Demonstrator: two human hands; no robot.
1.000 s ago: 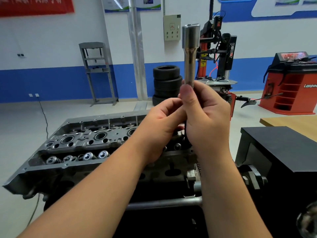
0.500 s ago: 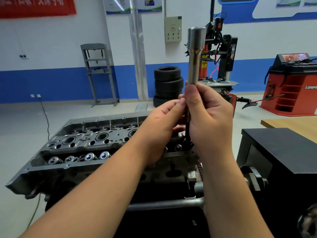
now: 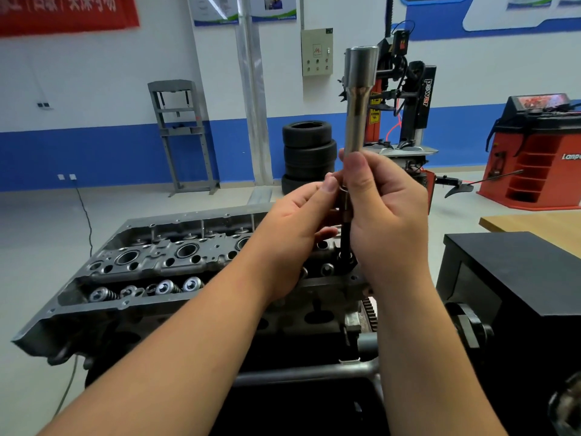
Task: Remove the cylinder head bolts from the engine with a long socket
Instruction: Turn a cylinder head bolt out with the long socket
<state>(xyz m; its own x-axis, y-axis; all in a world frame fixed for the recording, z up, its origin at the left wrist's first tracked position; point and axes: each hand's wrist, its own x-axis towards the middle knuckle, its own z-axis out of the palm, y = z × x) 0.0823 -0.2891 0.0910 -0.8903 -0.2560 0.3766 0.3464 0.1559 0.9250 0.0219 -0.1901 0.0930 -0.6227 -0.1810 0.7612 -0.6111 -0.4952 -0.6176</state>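
Head view: long socket [image 3: 358, 99] is standing upright at frame centre, over the cylinder head [image 3: 163, 265]. Right hand [image 3: 382, 209] is gripping its lower shank; left hand [image 3: 301, 215] is pinching the dark bolt [image 3: 345, 234] hanging beneath, probably to pull it free. Fingers are hiding the socket-bolt joint; remaining bolts are indiscernible.

The right hand [image 3: 382, 215] covers the middle of the long socket [image 3: 358, 102], so the joint with the dark bolt [image 3: 345, 237] below its fingers cannot be read. The left hand [image 3: 298, 228] and both forearms hide the near right part of the cylinder head [image 3: 151, 262]. Whether the bolt's lower end is seated or clear cannot be told. The tabletop [image 3: 534, 225] to the right of the hands is cut off by the frame edge.
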